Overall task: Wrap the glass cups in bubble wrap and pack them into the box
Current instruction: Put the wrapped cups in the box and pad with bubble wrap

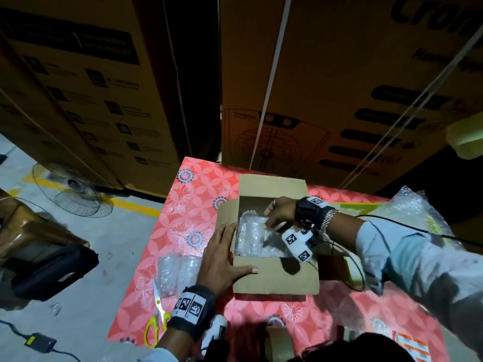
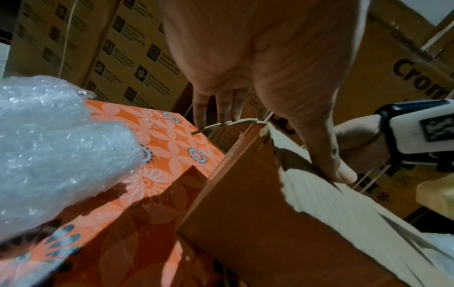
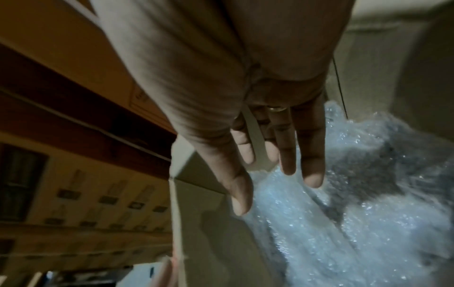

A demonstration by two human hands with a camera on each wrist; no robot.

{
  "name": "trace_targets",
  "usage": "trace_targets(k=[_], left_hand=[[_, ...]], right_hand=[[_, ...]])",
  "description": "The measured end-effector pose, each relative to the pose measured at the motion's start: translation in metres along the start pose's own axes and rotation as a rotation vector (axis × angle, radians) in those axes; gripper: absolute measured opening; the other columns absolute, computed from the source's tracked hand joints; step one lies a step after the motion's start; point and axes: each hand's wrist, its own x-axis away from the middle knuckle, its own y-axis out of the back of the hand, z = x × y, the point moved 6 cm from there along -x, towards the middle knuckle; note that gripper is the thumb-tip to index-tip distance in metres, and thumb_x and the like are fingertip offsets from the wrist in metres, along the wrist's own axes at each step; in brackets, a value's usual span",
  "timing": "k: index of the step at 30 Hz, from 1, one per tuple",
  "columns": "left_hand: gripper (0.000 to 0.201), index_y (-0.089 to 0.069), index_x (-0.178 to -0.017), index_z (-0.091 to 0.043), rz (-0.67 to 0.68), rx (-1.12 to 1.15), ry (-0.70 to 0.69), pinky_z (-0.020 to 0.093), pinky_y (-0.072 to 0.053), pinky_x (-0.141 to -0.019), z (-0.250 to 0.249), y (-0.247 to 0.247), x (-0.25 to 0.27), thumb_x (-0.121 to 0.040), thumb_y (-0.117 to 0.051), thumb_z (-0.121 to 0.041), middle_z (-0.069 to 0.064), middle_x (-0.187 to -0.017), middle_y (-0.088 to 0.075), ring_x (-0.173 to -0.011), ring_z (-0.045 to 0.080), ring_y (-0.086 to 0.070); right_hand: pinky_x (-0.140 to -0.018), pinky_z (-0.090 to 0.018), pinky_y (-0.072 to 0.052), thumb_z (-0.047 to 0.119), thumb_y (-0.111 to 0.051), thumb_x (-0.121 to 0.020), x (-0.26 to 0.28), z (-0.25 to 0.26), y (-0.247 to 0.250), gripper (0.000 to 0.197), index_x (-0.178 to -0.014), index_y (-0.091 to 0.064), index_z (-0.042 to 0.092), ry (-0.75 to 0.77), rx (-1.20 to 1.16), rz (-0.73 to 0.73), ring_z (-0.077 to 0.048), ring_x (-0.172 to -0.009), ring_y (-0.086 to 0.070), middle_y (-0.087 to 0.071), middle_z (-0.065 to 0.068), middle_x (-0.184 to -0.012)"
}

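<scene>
An open cardboard box (image 1: 274,280) stands on the flowered red tablecloth. Inside it lies a bubble-wrapped cup (image 1: 249,232). My right hand (image 1: 271,218) reaches into the box with straight fingers, and its fingertips (image 3: 313,180) touch the wrapped cup (image 3: 307,223). My left hand (image 1: 230,249) lies flat on the box's near-left corner. Its fingers (image 2: 226,108) rest over the side flap and its thumb (image 2: 341,172) lies on the front flap of the box (image 2: 245,203). Another bubble-wrapped bundle (image 1: 175,270) lies on the cloth left of the box, also seen in the left wrist view as the bundle (image 2: 61,145).
Yellow-handled scissors (image 1: 156,320) lie at the table's near-left edge. A tape roll (image 1: 278,340) sits at the near edge. Loose bubble wrap (image 1: 413,207) is heaped at the far right. Tall cartons (image 1: 339,87) stand behind the table, and a fan (image 1: 70,190) lies on the floor at left.
</scene>
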Motion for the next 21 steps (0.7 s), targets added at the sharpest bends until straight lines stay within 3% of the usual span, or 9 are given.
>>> trace_targets(k=[2,5,10,12,16,19,21], left_hand=[[0.126,-0.025,-0.161,-0.031,0.003,0.024,-0.004,0.039,-0.034,-0.121,-0.002,0.009,0.002,-0.059,-0.095,-0.057,-0.007,-0.164,-0.027,-0.148,0.015,-0.029],[0.12,-0.029,-0.159,-0.032,-0.014,0.082,0.003,0.042,-0.039,-0.118,0.006,0.035,0.013,-0.061,-0.096,-0.051,-0.007,-0.159,-0.035,-0.142,0.013,-0.035],[0.115,-0.034,-0.157,-0.033,-0.06,0.057,0.079,0.039,-0.045,-0.107,0.057,0.088,0.057,-0.061,-0.094,-0.053,-0.002,-0.152,-0.047,-0.136,0.018,-0.045],[0.117,-0.036,-0.156,-0.032,-0.065,0.034,0.126,0.04,-0.046,-0.105,0.08,0.104,0.075,-0.058,-0.096,-0.052,-0.002,-0.15,-0.049,-0.135,0.02,-0.047],[0.122,-0.04,-0.155,-0.029,-0.016,0.003,0.172,0.029,-0.041,-0.098,0.112,0.12,0.102,-0.05,-0.094,-0.061,-0.002,-0.149,-0.049,-0.135,0.018,-0.047],[0.109,-0.04,-0.156,-0.029,-0.008,-0.043,0.167,0.024,-0.04,-0.094,0.128,0.121,0.106,-0.065,-0.098,-0.038,0.001,-0.145,-0.052,-0.131,0.021,-0.05],[0.107,-0.038,-0.158,-0.027,0.004,-0.09,0.149,0.028,-0.043,-0.094,0.136,0.119,0.105,-0.069,-0.096,-0.031,0.003,-0.141,-0.052,-0.128,0.023,-0.052]], right_hand=[[-0.087,-0.044,-0.062,0.0,-0.083,-0.08,0.027,0.005,0.006,0.041,-0.117,-0.065,0.0,0.054,-0.146,-0.006,-0.028,-0.092,-0.073,-0.073,-0.02,-0.109],[-0.085,-0.04,-0.063,-0.006,-0.077,-0.083,0.066,0.017,-0.006,0.03,-0.111,-0.066,-0.003,0.191,-0.349,-0.003,-0.028,-0.089,-0.073,-0.073,-0.019,-0.099],[-0.08,-0.038,-0.063,-0.004,-0.075,-0.086,0.101,0.034,-0.077,0.017,-0.103,-0.07,-0.001,0.336,-0.521,0.051,-0.029,-0.088,-0.073,-0.073,-0.018,-0.094],[-0.079,-0.037,-0.062,0.0,-0.077,-0.087,0.101,0.035,-0.11,0.019,-0.105,-0.071,-0.002,0.349,-0.517,0.04,-0.027,-0.084,-0.072,-0.074,-0.015,-0.091],[-0.069,-0.03,-0.06,0.0,-0.075,-0.089,0.087,0.037,-0.182,0.024,-0.109,-0.066,-0.01,0.323,-0.504,0.034,-0.015,-0.073,-0.071,-0.071,-0.011,-0.084],[-0.08,-0.044,-0.06,0.007,-0.078,-0.087,0.065,0.034,-0.221,0.026,-0.107,-0.067,-0.005,0.307,-0.52,0.019,-0.024,-0.077,-0.07,-0.067,-0.011,-0.079],[-0.073,-0.039,-0.056,0.017,-0.083,-0.082,0.042,0.025,-0.238,0.036,-0.109,-0.064,0.003,0.256,-0.5,-0.042,-0.018,-0.072,-0.065,-0.062,-0.004,-0.074]])
